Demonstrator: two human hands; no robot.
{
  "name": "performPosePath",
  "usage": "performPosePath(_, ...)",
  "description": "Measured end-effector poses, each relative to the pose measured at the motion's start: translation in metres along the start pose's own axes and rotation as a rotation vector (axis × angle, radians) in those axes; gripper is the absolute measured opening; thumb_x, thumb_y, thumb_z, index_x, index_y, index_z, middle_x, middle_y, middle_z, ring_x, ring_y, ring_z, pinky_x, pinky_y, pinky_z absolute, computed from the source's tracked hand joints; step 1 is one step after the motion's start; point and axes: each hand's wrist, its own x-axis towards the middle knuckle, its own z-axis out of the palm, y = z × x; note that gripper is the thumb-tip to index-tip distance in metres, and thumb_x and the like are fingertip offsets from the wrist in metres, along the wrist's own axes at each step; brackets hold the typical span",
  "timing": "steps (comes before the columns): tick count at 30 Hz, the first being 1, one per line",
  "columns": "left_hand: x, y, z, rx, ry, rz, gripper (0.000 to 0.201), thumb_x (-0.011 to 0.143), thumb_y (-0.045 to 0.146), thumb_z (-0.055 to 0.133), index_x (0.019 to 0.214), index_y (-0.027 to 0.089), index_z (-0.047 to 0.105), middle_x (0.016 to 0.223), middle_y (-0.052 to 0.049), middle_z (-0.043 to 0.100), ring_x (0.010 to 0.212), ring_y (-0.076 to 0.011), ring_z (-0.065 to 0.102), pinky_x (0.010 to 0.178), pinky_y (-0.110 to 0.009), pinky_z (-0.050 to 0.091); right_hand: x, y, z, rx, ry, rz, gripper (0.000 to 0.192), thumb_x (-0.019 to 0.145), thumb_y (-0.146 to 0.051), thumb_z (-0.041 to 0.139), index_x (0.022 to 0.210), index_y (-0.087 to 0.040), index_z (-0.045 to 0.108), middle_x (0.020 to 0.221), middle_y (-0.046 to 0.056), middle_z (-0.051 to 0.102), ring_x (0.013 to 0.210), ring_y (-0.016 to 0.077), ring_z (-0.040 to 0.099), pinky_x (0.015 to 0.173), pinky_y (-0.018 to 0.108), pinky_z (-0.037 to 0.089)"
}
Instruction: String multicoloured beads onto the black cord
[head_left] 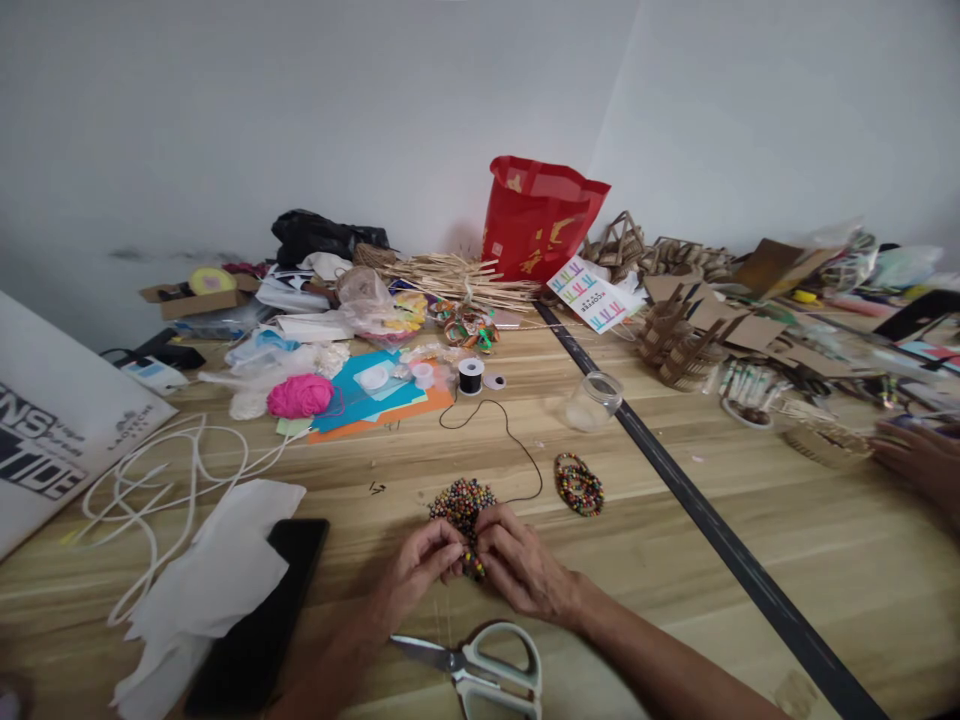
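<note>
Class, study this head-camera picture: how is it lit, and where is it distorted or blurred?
Head view: soft even light, faint shadows under the hands, left and right, pinching the beaded piece; wide-lens bending curves the table edges; far clutter looks soft.

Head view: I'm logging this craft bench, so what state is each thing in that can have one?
Left hand: pinching the beaded piece.
Right hand: pinching the beaded piece.
Beaded piece: on the table, gripped at its near edge by both hands.
Second beaded piece: lying flat, untouched.
Scissors: lying flat, blades closed.
Glass jar: lidless, tipped on its side.
Black thread spool: upright, thread trailing out.
Red bag: upright, open.
Phone: screen dark.
</note>
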Motion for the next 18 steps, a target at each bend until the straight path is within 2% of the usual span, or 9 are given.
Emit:
performPosePath(5,-0.002,0.006,0.0,0.029,-0.018,0.065,0.038,0.076,0.052,0.062,0.07,0.015,0.055,0.08,-0.003,0.055,0.071,-0.015,0.048,0.064,-0.025,0.04,0.002,-0.001,-0.001,0.039,-0.006,0.004,0.008,0.091,-0.014,0.038,0.093,-0.018,0.045,0.098,0.01,0.05,0.091,0.0189,0.049,0.075,0.03,0.045)
performPosePath(9,-0.001,0.002,-0.003,0.071,-0.016,0.157,0.035,0.078,0.049,0.06,0.069,0.016,0.055,0.084,-0.004,0.057,0.08,-0.0181,0.051,0.074,-0.028,0.041,0.003,-0.002,-0.003,0.082,0.009,0.027,0.007,0.091,-0.014,0.04,0.091,-0.018,0.045,0.099,0.01,0.051,0.092,0.0187,0.049,0.078,0.03,0.046)
performPosePath(13,0.001,-0.006,-0.005,0.169,0.065,0.25,0.027,0.078,0.04,0.062,0.067,0.016,0.056,0.086,-0.007,0.062,0.085,-0.0205,0.057,0.077,-0.03,0.043,0.003,-0.002,-0.002,0.103,0.05,0.016,0.007,0.09,-0.014,0.042,0.091,-0.019,0.047,0.099,0.01,0.051,0.094,0.0185,0.05,0.08,0.03,0.046)
performPosePath(18,0.001,-0.01,-0.002,0.36,0.198,0.362,0.015,0.076,0.023,0.061,0.064,0.016,0.057,0.073,-0.005,0.064,0.074,-0.0187,0.061,0.072,-0.029,0.046,-0.001,0.0,0.001,0.026,0.033,0.004,0.007,0.09,-0.015,0.044,0.094,-0.019,0.049,0.101,0.01,0.052,0.095,0.0177,0.052,0.076,0.027,0.046)
